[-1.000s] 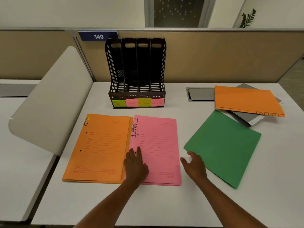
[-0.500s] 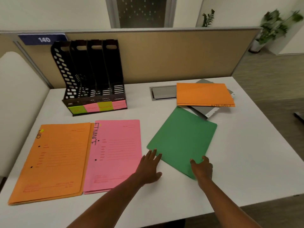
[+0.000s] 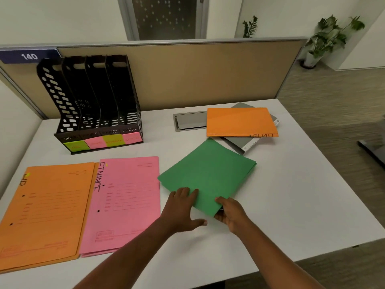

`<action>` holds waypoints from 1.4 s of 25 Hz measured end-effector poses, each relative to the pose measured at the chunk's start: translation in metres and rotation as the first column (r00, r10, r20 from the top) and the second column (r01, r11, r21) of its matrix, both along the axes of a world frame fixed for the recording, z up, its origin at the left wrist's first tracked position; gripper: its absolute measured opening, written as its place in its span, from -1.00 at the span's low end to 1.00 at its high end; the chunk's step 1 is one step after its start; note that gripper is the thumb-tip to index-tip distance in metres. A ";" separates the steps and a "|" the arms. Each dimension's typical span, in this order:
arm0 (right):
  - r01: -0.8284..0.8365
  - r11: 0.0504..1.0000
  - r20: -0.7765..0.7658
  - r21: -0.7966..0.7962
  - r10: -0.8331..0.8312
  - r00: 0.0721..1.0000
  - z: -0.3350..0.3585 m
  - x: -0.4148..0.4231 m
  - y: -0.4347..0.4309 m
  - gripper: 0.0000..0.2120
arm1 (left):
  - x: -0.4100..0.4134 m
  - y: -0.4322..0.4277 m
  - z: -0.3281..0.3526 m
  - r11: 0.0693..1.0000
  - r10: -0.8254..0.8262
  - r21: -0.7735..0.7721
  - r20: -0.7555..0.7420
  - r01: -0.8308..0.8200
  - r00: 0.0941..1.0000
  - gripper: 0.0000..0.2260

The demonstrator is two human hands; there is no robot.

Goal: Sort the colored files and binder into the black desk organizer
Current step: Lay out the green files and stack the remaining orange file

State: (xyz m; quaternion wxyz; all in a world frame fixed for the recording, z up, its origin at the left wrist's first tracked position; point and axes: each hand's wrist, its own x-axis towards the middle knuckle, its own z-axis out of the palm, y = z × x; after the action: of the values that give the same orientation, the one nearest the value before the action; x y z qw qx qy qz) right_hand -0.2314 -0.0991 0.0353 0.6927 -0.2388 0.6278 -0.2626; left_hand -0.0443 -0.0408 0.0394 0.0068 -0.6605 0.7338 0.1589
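Now: raising the green file by its near corner

My right hand [image 3: 231, 213] pinches the near corner of the green file [image 3: 208, 174], thumb on top and fingers curled beneath, so that this corner stands just off the surface [image 3: 302, 195]. My left hand [image 3: 181, 209] lies flat and open, its fingertips resting on the file's near-left edge and its thumb spread on the surface; it holds nothing. The green file lies in the middle of the surface, just right of the pink file [image 3: 125, 201]. It is near the grey binder [image 3: 245, 142], which sits under an orange file [image 3: 239, 122] at far right. A second orange file [image 3: 48, 213] lies at near left. The black desk organizer [image 3: 93, 101] stands at far left. None of its four slots shows a file, and the coloured labels [image 3: 104, 140] on its front are too blurred to read.

To do this step well, I judge, I should slide the left fingers under the raised edge so that both hands share the load. Thin card held by one corner will likely sag and may fan open. I would then turn it upright, folded edge down, and read the labels before choosing a slot.
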 end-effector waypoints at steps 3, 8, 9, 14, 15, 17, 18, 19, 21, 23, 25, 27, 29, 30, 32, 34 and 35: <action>-0.162 0.972 -0.083 -0.171 0.150 0.985 0.037 0.021 -0.006 -0.84 | -0.014 -0.014 0.047 0.980 -0.031 -0.193 0.069 0.044 0.997 -0.41; -0.219 0.876 0.004 -0.430 0.245 0.970 0.096 0.056 -0.022 -0.60 | 0.006 -0.028 0.116 0.909 0.169 -0.360 -0.142 -0.210 0.975 -0.75; -0.217 0.872 -0.008 -0.440 0.237 0.971 0.100 0.059 -0.025 -0.58 | 0.019 -0.027 0.127 0.885 0.219 -0.354 -0.259 -0.304 0.941 -0.75; -0.323 0.889 -0.424 -0.324 0.168 0.890 0.066 0.053 -0.030 -0.54 | 0.079 -0.007 0.123 0.682 0.392 0.084 -0.881 -0.727 0.266 -0.79; -0.319 0.906 -0.448 -0.278 0.171 0.877 0.053 0.050 -0.027 -0.46 | 0.082 -0.002 0.110 0.651 0.404 0.236 -0.912 -0.721 0.067 -0.78; -0.237 0.948 -0.400 -0.214 0.136 0.906 0.030 0.044 -0.020 -0.39 | 0.080 0.009 0.075 0.599 0.442 0.491 -0.862 -0.633 -0.250 -0.74; -0.183 0.963 -0.356 -0.199 0.103 0.929 0.019 0.041 -0.018 -0.45 | 0.076 0.013 0.056 0.570 0.453 0.587 -0.808 -0.574 -0.376 -0.71; -0.142 0.972 -0.327 -0.187 0.074 0.942 0.007 0.037 -0.015 -0.55 | 0.071 0.019 0.038 0.541 0.459 0.660 -0.751 -0.522 -0.474 -0.70; -0.109 0.980 -0.365 -0.169 0.040 0.930 -0.014 0.025 -0.010 -0.66 | 0.064 0.029 0.007 0.496 0.506 0.733 -0.680 -0.466 -0.531 -0.73; -0.125 0.980 -0.476 -0.154 0.037 0.879 -0.026 0.012 -0.004 -0.67 | 0.060 0.041 -0.019 0.471 0.650 0.730 -0.667 -0.495 -0.365 -0.77; -0.168 0.973 -0.573 -0.158 0.048 0.818 -0.032 0.001 0.000 -0.69 | 0.055 0.050 -0.038 0.477 0.775 0.681 -0.624 -0.557 -0.099 -0.79; -0.191 0.967 -0.619 -0.167 0.049 0.784 -0.040 -0.006 0.002 -0.69 | 0.051 0.054 -0.047 0.508 0.828 0.626 -0.544 -0.591 0.135 -0.76; -0.220 0.962 -0.654 -0.165 0.060 0.754 -0.045 -0.012 0.003 -0.67 | 0.049 0.052 -0.047 0.597 0.802 0.520 -0.395 -0.611 0.448 -0.68; -0.234 0.959 -0.667 -0.163 0.068 0.742 -0.046 -0.014 0.003 -0.66 | 0.049 0.051 -0.047 0.649 0.755 0.453 -0.279 -0.612 0.594 -0.63; -0.270 0.949 -0.693 -0.166 0.083 0.716 -0.048 -0.020 0.000 -0.64 | 0.048 0.046 -0.047 0.724 0.671 0.329 -0.130 -0.607 0.730 -0.53; -0.324 0.930 -0.721 -0.172 0.105 0.685 -0.048 -0.025 -0.004 -0.63 | 0.042 0.039 -0.048 0.803 0.584 0.215 -0.101 -0.555 0.806 -0.47; -0.357 0.919 -0.738 -0.167 0.123 0.663 -0.048 -0.028 -0.006 -0.62 | 0.039 0.034 -0.050 0.846 0.526 0.159 -0.096 -0.509 0.845 -0.42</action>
State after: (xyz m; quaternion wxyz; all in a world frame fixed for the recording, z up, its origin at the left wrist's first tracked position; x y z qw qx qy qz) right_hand -0.2594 -0.1054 -0.0131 0.3785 -0.5050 0.7619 -0.1456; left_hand -0.0057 -0.0068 -0.0109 -0.0443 -0.8200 0.5151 0.2457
